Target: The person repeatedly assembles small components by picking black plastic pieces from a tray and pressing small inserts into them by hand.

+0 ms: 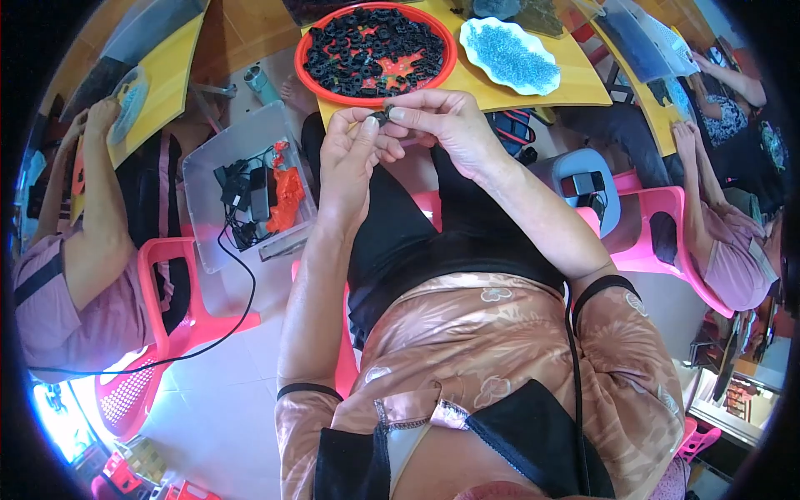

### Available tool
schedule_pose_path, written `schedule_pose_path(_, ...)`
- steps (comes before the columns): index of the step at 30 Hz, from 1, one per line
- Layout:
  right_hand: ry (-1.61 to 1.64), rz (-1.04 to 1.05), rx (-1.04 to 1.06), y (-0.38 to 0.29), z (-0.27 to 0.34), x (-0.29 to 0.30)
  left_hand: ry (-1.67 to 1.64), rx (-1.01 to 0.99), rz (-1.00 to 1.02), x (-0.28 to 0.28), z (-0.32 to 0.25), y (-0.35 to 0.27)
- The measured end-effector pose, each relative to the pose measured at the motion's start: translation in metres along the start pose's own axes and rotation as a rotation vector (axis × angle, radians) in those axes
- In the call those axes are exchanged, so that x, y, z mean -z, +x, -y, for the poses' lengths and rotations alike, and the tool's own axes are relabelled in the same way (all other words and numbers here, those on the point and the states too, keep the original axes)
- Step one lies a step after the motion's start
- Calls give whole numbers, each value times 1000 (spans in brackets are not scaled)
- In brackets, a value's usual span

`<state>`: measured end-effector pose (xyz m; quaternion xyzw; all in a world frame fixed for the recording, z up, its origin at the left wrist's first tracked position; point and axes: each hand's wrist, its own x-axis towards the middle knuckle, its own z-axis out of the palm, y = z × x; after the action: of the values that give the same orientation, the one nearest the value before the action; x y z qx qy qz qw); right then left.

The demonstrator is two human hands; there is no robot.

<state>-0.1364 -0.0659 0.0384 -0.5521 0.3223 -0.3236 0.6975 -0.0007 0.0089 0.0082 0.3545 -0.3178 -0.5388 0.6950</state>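
Note:
My left hand (354,147) and my right hand (440,125) meet just in front of the table's near edge. Between their fingertips is a small black plastic part (380,116), partly hidden by the thumbs and fingers. Right behind them, a round red tray (300,65) holds many loose black plastic parts (375,47). To its right lies a white scalloped plate (473,26) spread with small bluish-grey pieces (512,57), too small to identify.
Both items stand on a yellow table (578,78). At left on the floor, a clear plastic bin (206,162) holds cables and an orange bag (287,197). A grey-blue stool (556,169) carries a device. Co-workers sit on pink chairs (681,231) at both sides. A black cable (250,294) crosses left.

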Motion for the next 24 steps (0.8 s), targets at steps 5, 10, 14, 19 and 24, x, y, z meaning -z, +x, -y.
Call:
schedule_pose_path(5,-120,54,56,-2,6,6,9,5,20,-2,-1,-1)
schedule_pose_path(10,113,61,46,1,10,11,0,-6,38,-4,-2,-2)
schedule_pose_path(14,-96,142,149,3,7,15,26,-4,49,-4,-3,-3)
schedule_pose_path(19,-299,164,172,-2,16,13,79,-14,74,-5,-3,-3)
schedule_pose_path(24,-345,187,204,-2,24,12,162,-39,74,-6,0,-3)
